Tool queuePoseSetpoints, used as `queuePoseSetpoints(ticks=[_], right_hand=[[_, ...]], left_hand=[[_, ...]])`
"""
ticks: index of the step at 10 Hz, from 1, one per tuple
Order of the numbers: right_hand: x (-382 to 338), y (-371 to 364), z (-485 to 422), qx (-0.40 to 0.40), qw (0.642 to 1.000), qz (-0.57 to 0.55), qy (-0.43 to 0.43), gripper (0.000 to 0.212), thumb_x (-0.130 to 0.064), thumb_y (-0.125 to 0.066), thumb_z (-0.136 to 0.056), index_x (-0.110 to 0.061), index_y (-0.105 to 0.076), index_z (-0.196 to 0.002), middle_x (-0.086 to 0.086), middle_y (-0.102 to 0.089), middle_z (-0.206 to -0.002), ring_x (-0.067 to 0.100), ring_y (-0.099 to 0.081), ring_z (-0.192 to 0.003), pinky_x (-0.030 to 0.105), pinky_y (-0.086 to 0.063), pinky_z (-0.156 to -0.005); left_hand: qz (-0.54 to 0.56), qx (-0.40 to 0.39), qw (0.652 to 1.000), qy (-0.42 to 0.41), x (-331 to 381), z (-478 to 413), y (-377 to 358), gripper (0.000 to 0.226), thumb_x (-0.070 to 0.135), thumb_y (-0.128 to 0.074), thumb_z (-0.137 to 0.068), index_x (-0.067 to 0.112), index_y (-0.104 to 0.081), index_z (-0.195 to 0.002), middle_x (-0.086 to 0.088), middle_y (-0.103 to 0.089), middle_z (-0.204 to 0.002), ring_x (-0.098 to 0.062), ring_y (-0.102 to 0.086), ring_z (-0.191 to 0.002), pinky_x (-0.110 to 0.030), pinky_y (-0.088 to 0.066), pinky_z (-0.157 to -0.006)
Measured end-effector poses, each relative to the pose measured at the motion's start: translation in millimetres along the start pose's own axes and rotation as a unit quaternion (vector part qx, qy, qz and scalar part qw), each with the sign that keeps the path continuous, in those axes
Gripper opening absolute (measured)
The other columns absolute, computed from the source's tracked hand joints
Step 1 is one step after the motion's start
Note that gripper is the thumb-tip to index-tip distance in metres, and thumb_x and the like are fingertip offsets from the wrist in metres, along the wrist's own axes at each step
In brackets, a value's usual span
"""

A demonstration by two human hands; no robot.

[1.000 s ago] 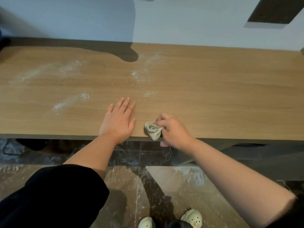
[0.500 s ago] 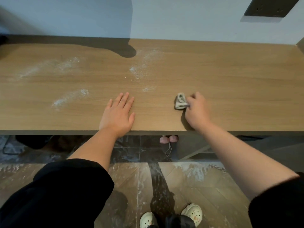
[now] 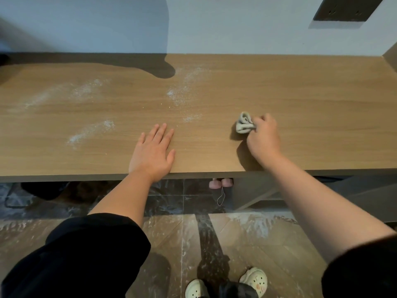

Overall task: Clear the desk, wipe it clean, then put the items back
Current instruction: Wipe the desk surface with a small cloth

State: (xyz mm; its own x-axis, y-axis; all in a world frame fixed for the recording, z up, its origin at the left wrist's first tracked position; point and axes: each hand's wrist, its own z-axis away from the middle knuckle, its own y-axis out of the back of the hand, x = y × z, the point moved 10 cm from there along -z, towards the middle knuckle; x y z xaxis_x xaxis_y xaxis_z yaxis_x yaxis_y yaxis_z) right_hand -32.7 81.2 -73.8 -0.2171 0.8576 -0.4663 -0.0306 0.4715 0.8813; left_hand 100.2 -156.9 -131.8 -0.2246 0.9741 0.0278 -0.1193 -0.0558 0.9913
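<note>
**A:** What is at the left end of the desk [image 3: 300,93]?

**B:** Two streaks of white powder. The far streak [image 3: 64,93] is faint and long. The near streak [image 3: 90,132] is shorter. Both slant up to the right.

**A:** And the left hand?

**B:** The left hand [image 3: 153,154] lies palm down on the wood and holds nothing. Its fingers are straight and close together. They point toward the wall and a little to the right. The wrist crosses the front edge, and a black sleeve [image 3: 86,254] covers the upper arm.

**A:** What is between the hands?

**B:** A centre patch of powder [image 3: 182,91] trails from the back of the desk toward the front. It ends in a small smear [image 3: 191,118] beyond the left fingertips.

**A:** Where is the cloth?

**B:** The cloth [image 3: 244,123] is a small pale grey wad resting on the desk, right of centre and right of that smear. The right hand [image 3: 263,139] grips it, with the fingers curled round its right side. The free bulk sticks out to the left and slightly toward the wall. It is so crumpled that it is about as long as it is wide, so I cannot tell a long axis.

**A:** Anything else?

**B:** A dark panel [image 3: 343,7] is on the wall at the upper right. Two pink rounded things [image 3: 221,182] show under the front edge. Pale clogs [image 3: 253,280] are on the floor.
</note>
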Motion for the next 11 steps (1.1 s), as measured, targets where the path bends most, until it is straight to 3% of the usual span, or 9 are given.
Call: queuePoseSetpoints(ticks=[1,2,3,4,5,6,7,8,11], right_hand=[[-3.4,-25.1,10.9,-0.046,0.997,0.064,0.026,0.037,-0.001,-0.043,-0.090,-0.005,-0.058,-0.124,0.011,-0.046,-0.113,0.028,-0.042,-0.107,0.038,-0.043,-0.090],[-45.8,-45.9,54.2,-0.105,0.983,0.019,0.147,0.042,-0.001,-0.050,-0.089,-0.007,-0.056,-0.130,0.003,-0.046,-0.109,0.022,-0.042,-0.102,0.031,-0.047,-0.077],[-60.2,-50.9,72.6,-0.179,0.965,-0.091,0.168,0.034,0.006,-0.047,-0.087,-0.004,-0.064,-0.115,-0.001,-0.046,-0.102,0.027,-0.048,-0.098,0.040,-0.047,-0.080],[-45.4,-24.6,34.8,-0.109,0.983,-0.112,0.095,0.025,0.006,-0.041,-0.087,-0.009,-0.059,-0.094,0.002,-0.041,-0.101,0.028,-0.047,-0.100,0.031,-0.038,-0.079],[-47.0,-20.2,12.5,-0.110,0.982,0.088,0.125,0.034,-0.014,-0.045,-0.091,-0.010,-0.054,-0.123,0.012,-0.040,-0.129,0.030,-0.038,-0.120,0.038,-0.035,-0.099],[-52.0,-40.1,17.8,-0.156,0.943,0.223,0.194,0.060,-0.049,-0.038,-0.095,-0.015,-0.037,-0.144,0.009,-0.020,-0.156,0.030,-0.023,-0.138,0.044,-0.022,-0.111],[-53.9,-46.0,10.5,-0.162,0.932,0.210,0.246,0.068,-0.058,-0.033,-0.095,-0.016,-0.030,-0.149,0.001,-0.006,-0.162,0.024,-0.004,-0.148,0.046,-0.003,-0.119],[-48.2,-57.9,3.9,-0.199,0.938,0.141,0.246,0.063,-0.051,-0.037,-0.098,-0.022,-0.022,-0.152,-0.002,-0.011,-0.161,0.018,-0.005,-0.149,0.041,-0.002,-0.119],[-67.1,-65.3,28.6,-0.117,0.960,0.009,0.256,0.040,-0.008,-0.055,-0.094,-0.013,-0.055,-0.134,0.006,-0.045,-0.145,0.029,-0.035,-0.140,0.046,-0.021,-0.116]], left_hand=[[0.001,0.001,1.000,0.001,-0.3,0.2,0.3,0.062,0.045,-0.016,-0.100,0.024,-0.001,-0.156,0.001,0.006,-0.164,-0.016,0.007,-0.151,-0.041,-0.002,-0.123],[0.002,0.000,1.000,-0.001,-0.5,-0.1,0.3,0.062,0.045,-0.016,-0.100,0.023,0.000,-0.156,0.001,0.005,-0.164,-0.016,0.007,-0.151,-0.041,-0.001,-0.123],[0.007,-0.001,1.000,0.001,-0.3,0.2,-0.2,0.062,0.045,-0.016,-0.100,0.024,0.000,-0.156,0.001,0.006,-0.164,-0.016,0.008,-0.151,-0.042,-0.001,-0.123],[0.010,-0.002,1.000,0.002,-0.7,-0.5,-0.2,0.062,0.045,-0.017,-0.100,0.024,0.000,-0.156,0.001,0.006,-0.164,-0.016,0.008,-0.151,-0.042,0.000,-0.123],[0.008,-0.001,1.000,0.000,0.1,0.0,0.8,0.063,0.045,-0.016,-0.100,0.024,0.000,-0.156,0.000,0.006,-0.164,-0.016,0.008,-0.151,-0.042,-0.001,-0.123],[0.010,-0.001,1.000,0.001,0.5,0.8,0.9,0.063,0.045,-0.016,-0.099,0.024,0.000,-0.156,0.000,0.007,-0.164,-0.016,0.009,-0.151,-0.042,0.000,-0.123],[0.011,-0.002,1.000,0.001,0.3,0.8,1.2,0.063,0.046,-0.015,-0.099,0.024,0.001,-0.156,0.000,0.007,-0.164,-0.016,0.009,-0.151,-0.042,0.000,-0.123],[0.012,-0.003,1.000,0.001,-0.2,1.0,1.4,0.063,0.046,-0.014,-0.098,0.024,0.001,-0.156,0.001,0.008,-0.164,-0.016,0.009,-0.151,-0.042,0.000,-0.123],[0.021,-0.002,1.000,0.000,0.0,1.0,1.8,0.063,0.045,-0.015,-0.098,0.024,-0.001,-0.156,0.000,0.007,-0.164,-0.016,0.009,-0.151,-0.042,0.000,-0.123]])
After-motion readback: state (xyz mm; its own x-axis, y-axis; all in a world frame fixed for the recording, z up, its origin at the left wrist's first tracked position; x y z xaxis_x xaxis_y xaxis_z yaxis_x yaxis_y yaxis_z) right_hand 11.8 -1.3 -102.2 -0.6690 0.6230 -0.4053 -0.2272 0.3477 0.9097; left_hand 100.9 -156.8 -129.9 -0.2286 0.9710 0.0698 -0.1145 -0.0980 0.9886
